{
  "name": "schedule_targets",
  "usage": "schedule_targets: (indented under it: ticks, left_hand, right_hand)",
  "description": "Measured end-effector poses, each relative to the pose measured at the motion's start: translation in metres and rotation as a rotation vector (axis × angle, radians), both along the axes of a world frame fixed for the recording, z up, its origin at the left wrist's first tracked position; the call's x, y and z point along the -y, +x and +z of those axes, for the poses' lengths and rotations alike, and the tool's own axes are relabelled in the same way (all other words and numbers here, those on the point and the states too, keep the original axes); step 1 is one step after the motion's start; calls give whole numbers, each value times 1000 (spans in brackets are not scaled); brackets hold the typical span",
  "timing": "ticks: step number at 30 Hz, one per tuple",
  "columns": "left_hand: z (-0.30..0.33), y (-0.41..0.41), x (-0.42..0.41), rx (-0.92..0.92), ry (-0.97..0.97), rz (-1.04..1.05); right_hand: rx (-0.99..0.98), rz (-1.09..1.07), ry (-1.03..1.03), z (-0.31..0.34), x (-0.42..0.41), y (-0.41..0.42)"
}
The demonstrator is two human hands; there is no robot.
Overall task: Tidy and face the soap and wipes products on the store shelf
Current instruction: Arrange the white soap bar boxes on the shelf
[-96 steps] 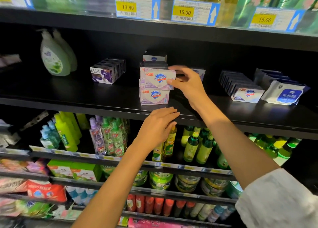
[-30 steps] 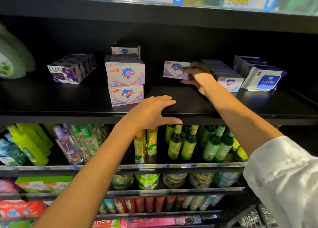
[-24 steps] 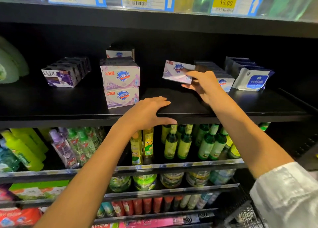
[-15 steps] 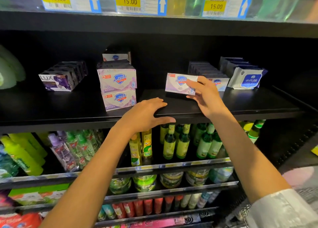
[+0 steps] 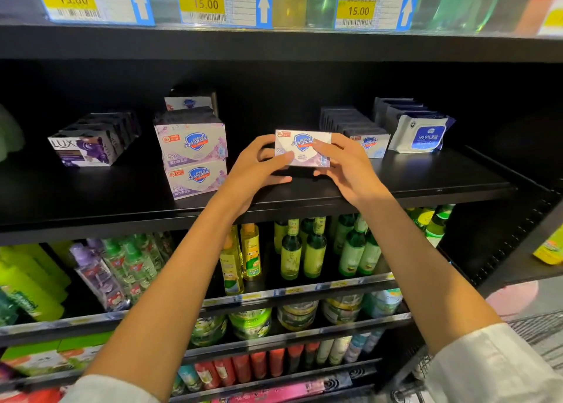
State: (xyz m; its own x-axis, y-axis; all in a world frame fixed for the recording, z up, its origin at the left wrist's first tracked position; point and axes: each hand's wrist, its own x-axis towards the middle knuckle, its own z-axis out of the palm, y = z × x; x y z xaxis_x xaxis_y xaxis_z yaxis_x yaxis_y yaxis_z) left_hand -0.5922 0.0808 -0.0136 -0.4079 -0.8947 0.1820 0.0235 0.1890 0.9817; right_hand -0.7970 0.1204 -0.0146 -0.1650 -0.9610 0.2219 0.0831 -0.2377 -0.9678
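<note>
The left hand (image 5: pixel 254 171) reaches up from the lower left with its forearm angled toward the middle of the black shelf (image 5: pixel 426 180); its fingers curl round the left end of a Safeguard soap box (image 5: pixel 304 148), thumb below and fingertips on the front face. The right hand (image 5: pixel 345 168) comes in from the lower right, a white sleeve (image 5: pixel 487 369) at the forearm's end, and grips the right end of the same box, index finger laid across its front. The box is held face-forward, slightly above the shelf board, near the front lip and about midway along it. Bare board lies to the left of the hands as far as the stacked Safeguard boxes (image 5: pixel 195 162), two high at the front with more behind. Farther left a row of Lux soap boxes (image 5: pixel 88 150) runs back at a slant, with open board in front of it. Just right of the held box, close behind the right hand, stands a row of flat Safeguard boxes (image 5: pixel 370 143), and beside those a stack of wipes packs (image 5: pixel 422 134), then free board out to the shelf's right edge. Price tags (image 5: pixel 219 5) hang on the shelf above; green bottles (image 5: pixel 313 247) fill the shelf below.
</note>
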Motion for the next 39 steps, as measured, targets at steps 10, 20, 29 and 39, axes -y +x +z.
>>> schedule_targets:
  ticks: [10, 20, 29, 39]
  left_hand:
    - [-2, 8, 5, -219, 146, -29]
    - [-1, 10, 0, -243, 112, -35]
    - [-2, 9, -3, -239, 84, -33]
    - [1, 9, -3, -296, 202, -45]
  right_hand:
    - [-108, 49, 0, 0, -1, 6]
    - [-55, 54, 28, 5, -2, 12]
    - [-95, 36, 14, 6, -7, 9]
    - [-37, 81, -60, 2, -6, 5]
